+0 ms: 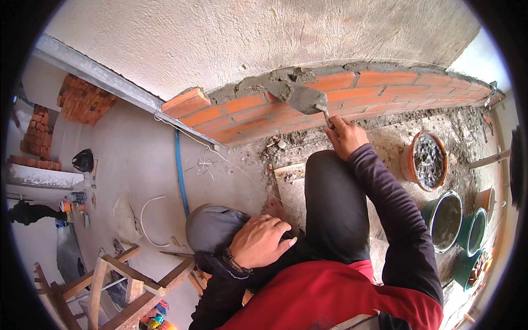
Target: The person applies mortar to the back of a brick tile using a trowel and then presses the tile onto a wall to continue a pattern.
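My right hand grips the handle of a brick trowel. The trowel's blade is smeared with grey mortar and lies against the upper edge of a low brick wall. Wet mortar runs along the top course, left of and beyond the blade. One loose-looking orange brick sits at the wall's left end, beside the metal frame. My left hand rests by my left knee with its fingers loosely bent and its thumb out, and I see nothing in it.
A string line spans above the wall. At right stand an orange bucket of grey mix, a dark green bucket and smaller green buckets. A blue hose and wooden trestle lie left; brick stacks stand behind.
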